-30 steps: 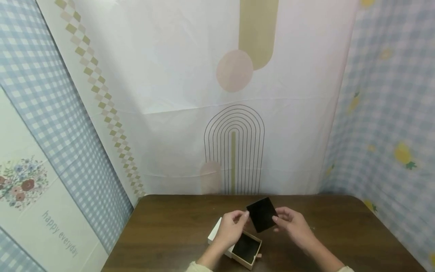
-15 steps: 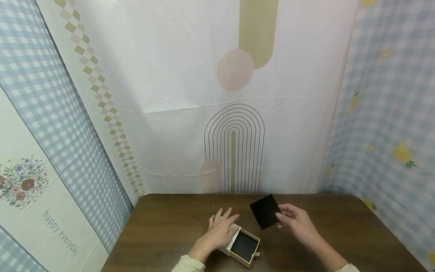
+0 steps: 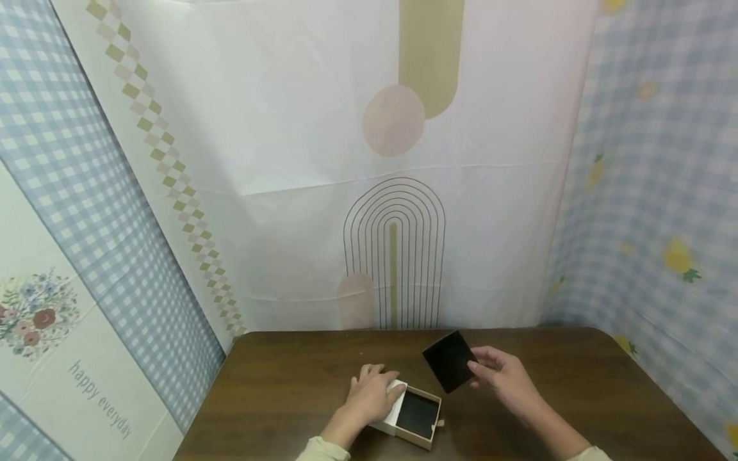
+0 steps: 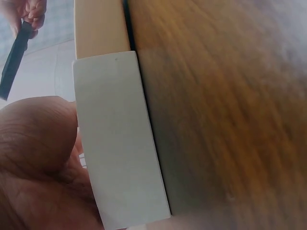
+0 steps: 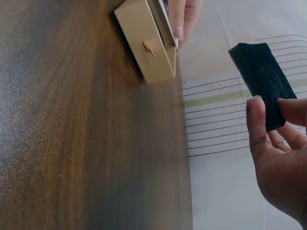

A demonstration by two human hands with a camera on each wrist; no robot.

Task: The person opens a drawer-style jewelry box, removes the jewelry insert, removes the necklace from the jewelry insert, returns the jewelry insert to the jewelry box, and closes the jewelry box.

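Observation:
A small drawer box stands on the brown table. Its white sleeve (image 3: 393, 415) lies under my left hand (image 3: 369, 394), which grips it from above with the fingers bent over the far side. The tan drawer (image 3: 414, 439) is pulled partway out toward the right and shows a black lining inside. A small brownish pull tab (image 5: 148, 49) sticks out of the drawer's front. To the right, my right hand (image 3: 500, 378) pinches a black square foam pad (image 3: 450, 362) by its edge, between thumb and fingers. The pad is held tilted in the air, apart from the box.
The brown wooden table (image 3: 277, 397) reaches back to a white patterned cloth (image 3: 300, 256) hanging behind it. Blue checked cloths hang at the left (image 3: 115, 166) and at the right (image 3: 634, 211).
My left hand has left the pad and come down onto the white sleeve, its fingers first spread, now bent. The box has turned slightly. The pad stays in my right hand.

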